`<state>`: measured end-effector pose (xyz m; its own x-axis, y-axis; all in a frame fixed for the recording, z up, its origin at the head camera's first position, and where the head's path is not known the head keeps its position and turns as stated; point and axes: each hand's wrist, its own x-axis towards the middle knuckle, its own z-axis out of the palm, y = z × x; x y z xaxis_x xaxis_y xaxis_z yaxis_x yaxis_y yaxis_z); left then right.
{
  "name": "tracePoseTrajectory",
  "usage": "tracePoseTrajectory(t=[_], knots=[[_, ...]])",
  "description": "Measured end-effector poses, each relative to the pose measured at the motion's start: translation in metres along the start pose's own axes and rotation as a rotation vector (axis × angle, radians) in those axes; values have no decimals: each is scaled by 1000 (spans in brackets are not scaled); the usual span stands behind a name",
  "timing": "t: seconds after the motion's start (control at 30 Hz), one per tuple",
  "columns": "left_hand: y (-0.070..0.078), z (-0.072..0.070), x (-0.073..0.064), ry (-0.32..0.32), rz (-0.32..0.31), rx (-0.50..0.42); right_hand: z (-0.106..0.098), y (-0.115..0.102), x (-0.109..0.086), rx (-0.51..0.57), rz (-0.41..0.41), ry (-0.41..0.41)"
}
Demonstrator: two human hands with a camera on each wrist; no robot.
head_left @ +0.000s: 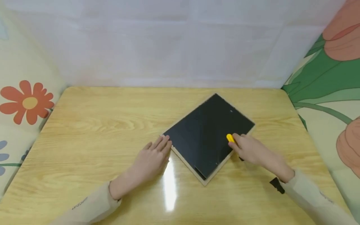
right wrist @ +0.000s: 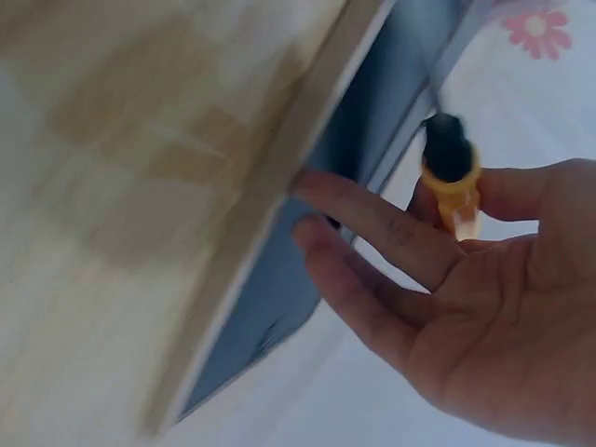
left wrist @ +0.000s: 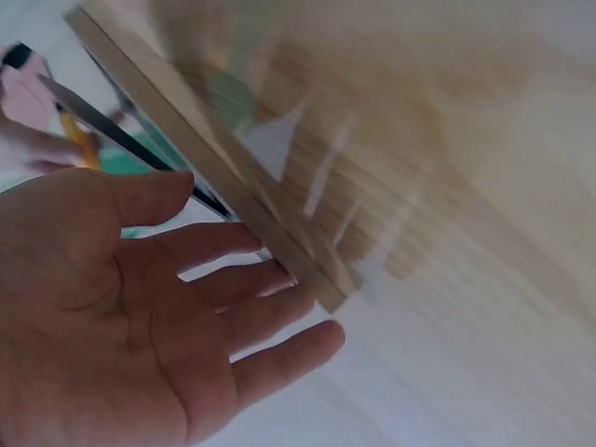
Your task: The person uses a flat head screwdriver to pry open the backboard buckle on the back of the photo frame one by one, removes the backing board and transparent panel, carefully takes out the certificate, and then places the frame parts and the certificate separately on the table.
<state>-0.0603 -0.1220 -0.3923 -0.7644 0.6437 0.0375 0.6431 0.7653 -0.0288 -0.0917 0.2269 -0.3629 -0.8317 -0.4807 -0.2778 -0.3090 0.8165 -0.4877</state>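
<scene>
A black board with a light wooden frame [head_left: 209, 134] lies turned at an angle on the table. My left hand [head_left: 153, 157] rests its straight fingertips on the frame's left corner; the left wrist view shows that palm [left wrist: 121, 317] and its fingers against the wooden edge [left wrist: 200, 154]. With my right hand [head_left: 250, 150] I grip a screwdriver by its yellow handle [head_left: 230, 138], over the board's right side. In the right wrist view the handle's dark collar [right wrist: 448, 149] and a blurred thin shaft show, while two fingers touch the frame's edge [right wrist: 298, 140]. The screwdriver's tip is not clearly visible.
The wood-grain table [head_left: 92, 125] reaches back to a white cloth [head_left: 180, 43]. Flower-patterned coverings [head_left: 29, 103] stand at both sides. A small black piece [head_left: 277, 185] shows beside my right sleeve.
</scene>
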Motion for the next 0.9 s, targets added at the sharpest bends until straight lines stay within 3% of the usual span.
tracePoseTrajectory(t=[0.13, 0.27, 0.5, 0.63, 0.77, 0.9], knots=[[-18, 1, 12, -46, -48, -28, 6, -5, -3, 82, -62, 8], [-21, 0, 23, -89, -92, -118, 0, 8, 2, 165, -100, 28], [-4, 4, 31, -122, -92, -158, -23, 47, 5, 161, 33, 147], [-2, 3, 35, -166, -135, -111, -23, 57, 1, 142, 91, 146], [-14, -4, 46, -276, -147, -63, -19, 55, -7, 144, 120, 148], [-37, -7, 57, -362, -169, -167, -14, 48, -13, 158, 115, 134]])
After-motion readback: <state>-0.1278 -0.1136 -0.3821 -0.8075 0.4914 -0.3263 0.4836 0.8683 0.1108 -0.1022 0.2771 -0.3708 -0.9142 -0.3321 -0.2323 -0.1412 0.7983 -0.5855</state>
